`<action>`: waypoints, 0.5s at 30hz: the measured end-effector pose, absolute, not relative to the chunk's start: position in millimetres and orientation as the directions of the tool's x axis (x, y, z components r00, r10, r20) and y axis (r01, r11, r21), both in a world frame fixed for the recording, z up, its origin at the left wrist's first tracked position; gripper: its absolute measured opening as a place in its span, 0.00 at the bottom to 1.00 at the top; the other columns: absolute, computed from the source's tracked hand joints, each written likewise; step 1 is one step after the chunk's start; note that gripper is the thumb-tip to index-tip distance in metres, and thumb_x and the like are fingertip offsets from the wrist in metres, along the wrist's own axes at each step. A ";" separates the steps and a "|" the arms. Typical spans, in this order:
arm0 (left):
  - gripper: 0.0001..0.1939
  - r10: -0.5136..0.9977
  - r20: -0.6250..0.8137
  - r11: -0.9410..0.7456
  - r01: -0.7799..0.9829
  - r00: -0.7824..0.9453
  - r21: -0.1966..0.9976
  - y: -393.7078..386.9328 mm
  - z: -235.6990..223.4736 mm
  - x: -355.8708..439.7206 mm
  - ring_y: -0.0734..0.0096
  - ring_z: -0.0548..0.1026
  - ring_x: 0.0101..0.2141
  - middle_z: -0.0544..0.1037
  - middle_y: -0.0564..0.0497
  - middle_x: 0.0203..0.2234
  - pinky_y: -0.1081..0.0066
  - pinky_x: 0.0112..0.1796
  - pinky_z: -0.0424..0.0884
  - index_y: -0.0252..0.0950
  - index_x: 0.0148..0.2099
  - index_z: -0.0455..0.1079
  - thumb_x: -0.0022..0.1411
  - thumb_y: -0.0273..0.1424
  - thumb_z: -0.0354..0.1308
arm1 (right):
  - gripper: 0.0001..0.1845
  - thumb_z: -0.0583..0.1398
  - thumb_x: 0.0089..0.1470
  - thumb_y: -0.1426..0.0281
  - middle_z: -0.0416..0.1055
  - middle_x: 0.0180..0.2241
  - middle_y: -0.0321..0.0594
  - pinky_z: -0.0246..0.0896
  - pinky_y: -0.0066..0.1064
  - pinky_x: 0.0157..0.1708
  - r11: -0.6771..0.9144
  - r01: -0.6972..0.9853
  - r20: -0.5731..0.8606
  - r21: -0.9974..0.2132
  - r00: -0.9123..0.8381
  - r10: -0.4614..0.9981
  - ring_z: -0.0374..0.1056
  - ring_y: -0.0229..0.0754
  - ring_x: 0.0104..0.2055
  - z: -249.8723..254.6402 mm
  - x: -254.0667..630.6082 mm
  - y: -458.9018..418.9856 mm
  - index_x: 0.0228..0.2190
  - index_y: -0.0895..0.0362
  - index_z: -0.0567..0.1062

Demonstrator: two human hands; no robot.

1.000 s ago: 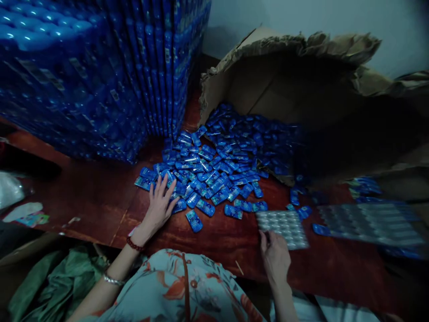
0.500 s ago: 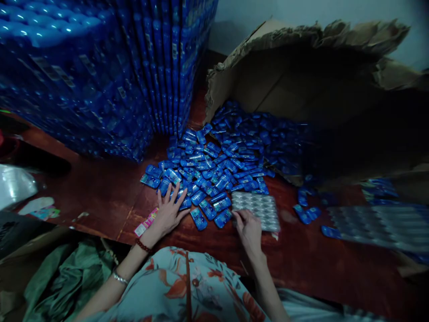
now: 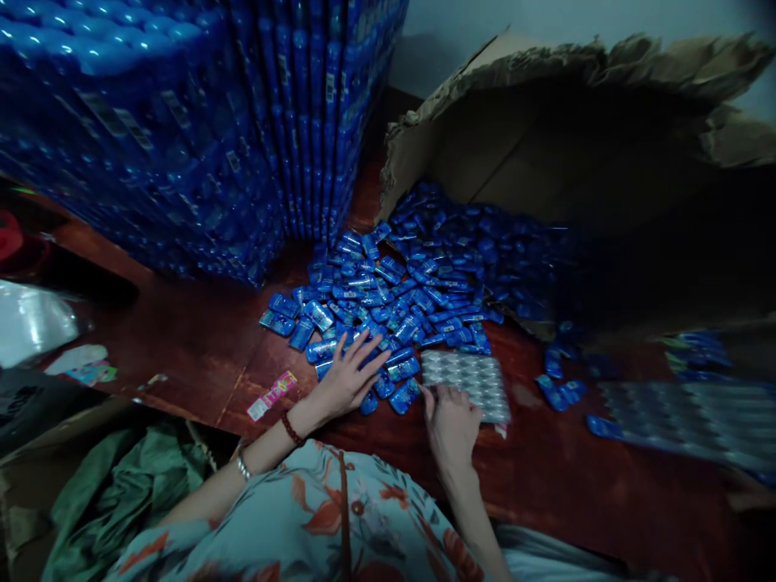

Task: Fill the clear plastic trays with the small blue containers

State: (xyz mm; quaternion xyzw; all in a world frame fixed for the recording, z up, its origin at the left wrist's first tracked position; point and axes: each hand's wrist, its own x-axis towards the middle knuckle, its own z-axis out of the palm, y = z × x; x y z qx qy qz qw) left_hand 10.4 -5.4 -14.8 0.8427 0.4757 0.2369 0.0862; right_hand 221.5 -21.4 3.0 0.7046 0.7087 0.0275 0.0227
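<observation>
Small shiny blue packs lie in a loose heap on the dark red tabletop. My left hand rests on the near side of this heap, palm down with fingers spread over several packs. To its right lies a silvery, bumpy plastic tray. My right hand is at the tray's near left corner, its fingers curled and its thumb and forefinger pinched on the edge. One blue pack lies just left of those fingertips.
A torn cardboard box lies open behind the heap, with more blue packs inside. Tall stacks of blue packs stand at the back left. Another bumpy tray lies on the right. A pink wrapper is near the table's front edge.
My left hand has moved right across the near edge of the heap, uncovering the pink wrapper. My right hand stays at the tray's corner. The view has shifted slightly.
</observation>
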 end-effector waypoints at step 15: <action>0.32 0.670 0.151 -0.715 0.576 0.727 0.397 12.7 -43.1 82.8 0.56 0.45 0.63 0.48 0.41 0.64 0.49 0.60 0.43 0.32 0.65 0.42 0.65 0.35 0.49 | 0.12 0.49 0.57 0.71 0.71 0.27 0.47 0.50 0.35 0.32 0.092 0.995 0.060 -0.024 -0.091 0.994 0.64 0.49 0.34 -6.7 226.3 -27.4 0.28 0.58 0.71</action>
